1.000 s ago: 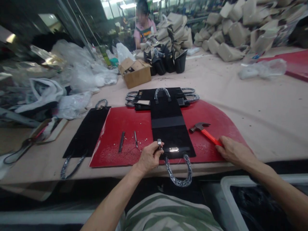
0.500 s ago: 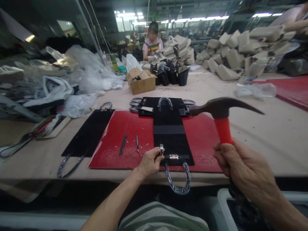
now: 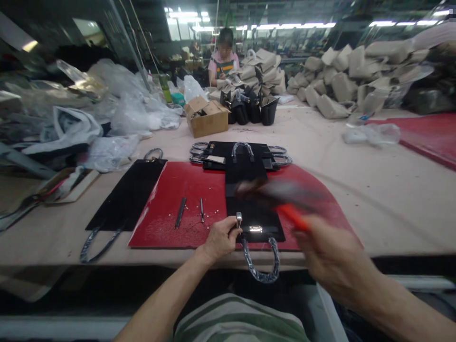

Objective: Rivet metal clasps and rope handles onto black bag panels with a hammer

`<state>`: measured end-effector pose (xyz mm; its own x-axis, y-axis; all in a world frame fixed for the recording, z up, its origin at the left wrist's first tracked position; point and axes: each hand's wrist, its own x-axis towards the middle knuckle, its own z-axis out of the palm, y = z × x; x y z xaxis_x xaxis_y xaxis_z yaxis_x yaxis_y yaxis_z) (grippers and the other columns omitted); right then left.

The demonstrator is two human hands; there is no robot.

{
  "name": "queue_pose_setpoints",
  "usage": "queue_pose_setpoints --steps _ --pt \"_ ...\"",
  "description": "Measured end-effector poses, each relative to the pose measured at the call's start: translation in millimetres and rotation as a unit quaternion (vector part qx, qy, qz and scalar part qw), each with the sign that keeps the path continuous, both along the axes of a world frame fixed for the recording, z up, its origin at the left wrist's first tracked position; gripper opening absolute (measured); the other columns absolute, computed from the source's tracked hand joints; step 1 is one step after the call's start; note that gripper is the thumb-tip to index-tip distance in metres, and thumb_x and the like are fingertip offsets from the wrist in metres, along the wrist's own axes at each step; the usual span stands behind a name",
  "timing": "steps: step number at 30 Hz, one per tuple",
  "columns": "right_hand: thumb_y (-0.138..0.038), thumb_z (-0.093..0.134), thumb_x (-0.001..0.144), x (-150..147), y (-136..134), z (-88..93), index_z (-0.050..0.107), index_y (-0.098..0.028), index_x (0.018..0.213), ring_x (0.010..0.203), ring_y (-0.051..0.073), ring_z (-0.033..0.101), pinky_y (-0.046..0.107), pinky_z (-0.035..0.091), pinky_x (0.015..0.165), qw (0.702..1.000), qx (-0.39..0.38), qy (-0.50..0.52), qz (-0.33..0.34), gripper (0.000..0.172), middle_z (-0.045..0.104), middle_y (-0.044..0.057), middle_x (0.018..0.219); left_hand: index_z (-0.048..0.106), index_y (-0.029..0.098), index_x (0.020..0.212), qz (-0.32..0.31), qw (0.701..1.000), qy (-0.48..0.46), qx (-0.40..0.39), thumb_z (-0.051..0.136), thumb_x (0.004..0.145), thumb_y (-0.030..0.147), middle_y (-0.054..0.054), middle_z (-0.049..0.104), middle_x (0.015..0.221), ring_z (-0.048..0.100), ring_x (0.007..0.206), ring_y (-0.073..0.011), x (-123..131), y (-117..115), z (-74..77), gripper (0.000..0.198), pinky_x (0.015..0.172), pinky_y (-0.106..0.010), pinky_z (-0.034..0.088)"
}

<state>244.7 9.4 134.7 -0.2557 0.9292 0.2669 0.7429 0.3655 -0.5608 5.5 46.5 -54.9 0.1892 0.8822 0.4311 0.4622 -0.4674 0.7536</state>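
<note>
My left hand [image 3: 221, 239] pinches a short upright metal punch [image 3: 239, 218] on the near end of a black bag panel [image 3: 245, 209]. Beside it on the panel is a shiny metal clasp [image 3: 255, 229], and a plastic-wrapped handle [image 3: 262, 274] hangs past the table edge. Closed around the red grip of a hammer [image 3: 294, 216] is my right hand [image 3: 331, 251]. The hammer's head is blurred by motion, above the panel and to the upper right of the punch. Under the panel lies a red mat [image 3: 208, 180].
Two slim metal tools, a dark one [image 3: 180, 212] and a silver one [image 3: 201, 210], lie on the mat among small bits. Another black panel [image 3: 126, 194] lies left. Farther back are a cardboard box [image 3: 207, 121], black bags [image 3: 242, 111], beige bags [image 3: 342, 88] and a seated person [image 3: 224, 61].
My right hand has swung the hammer down and to the left, from raised beside the panel to over it. My left hand keeps the punch in the same place.
</note>
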Motion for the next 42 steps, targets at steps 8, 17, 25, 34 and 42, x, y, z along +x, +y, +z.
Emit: queue_pose_setpoints --steps 8,17,25,34,42 --pt "-0.043 0.034 0.096 53.7 37.6 -74.3 0.044 -0.024 0.075 0.053 0.019 0.047 0.032 0.027 0.056 0.976 -0.162 -0.143 0.010 0.029 0.054 0.003 0.059 0.063 0.018 0.108 -0.006 1.000 -0.008 0.006 0.055 0.090 0.015 -0.008 0.070 0.104 0.069 0.094 -0.0206 -1.0 0.3 -3.3 0.020 0.084 -0.031 0.058" --pt "-0.025 0.043 0.098 66.9 41.7 -131.8 0.058 -0.012 0.109 0.093 0.030 0.058 0.036 0.041 0.073 0.947 -0.033 -0.270 -0.173 0.023 0.059 0.018 0.107 0.060 0.018 0.114 -0.014 1.000 -0.004 0.005 0.053 0.094 0.017 -0.010 0.069 0.113 0.067 0.103 -0.0200 -3.5 -2.8 -4.8 0.021 0.092 -0.033 0.056" --pt "-0.034 0.061 0.093 -8.7 20.5 -149.8 0.055 -0.014 0.104 0.087 0.026 0.060 0.032 0.040 0.070 0.957 -0.123 -0.164 -0.205 0.023 0.058 0.013 0.100 0.060 0.019 0.111 -0.028 0.999 0.009 0.045 0.053 0.096 0.016 -0.010 0.069 0.117 0.068 0.108 -0.0196 -3.3 -6.4 -5.2 0.017 0.093 -0.032 0.058" --pt "-0.028 0.065 0.069 7.1 38.9 -151.8 0.053 -0.020 0.073 0.065 0.017 0.055 0.027 0.038 0.060 0.890 -0.294 0.281 -0.204 0.016 0.059 0.000 0.068 0.064 0.017 0.103 0.069 0.991 -0.083 -0.082 0.053 0.098 0.026 -0.009 0.072 0.111 0.069 0.106 -0.0212 -5.2 -9.2 6.1 0.015 0.094 -0.036 0.058" --pt "-0.042 0.069 0.065 -1.9 32.0 -156.0 0.054 -0.018 0.082 0.050 0.013 0.053 0.024 0.042 0.047 0.782 -0.380 0.468 -0.157 0.033 0.061 0.000 0.063 0.063 0.017 0.108 0.062 0.979 -0.164 -0.105 0.057 0.098 0.035 -0.011 0.069 0.117 0.069 0.107 -0.0233 -4.3 -10.4 0.2 0.021 0.094 -0.041 0.060"
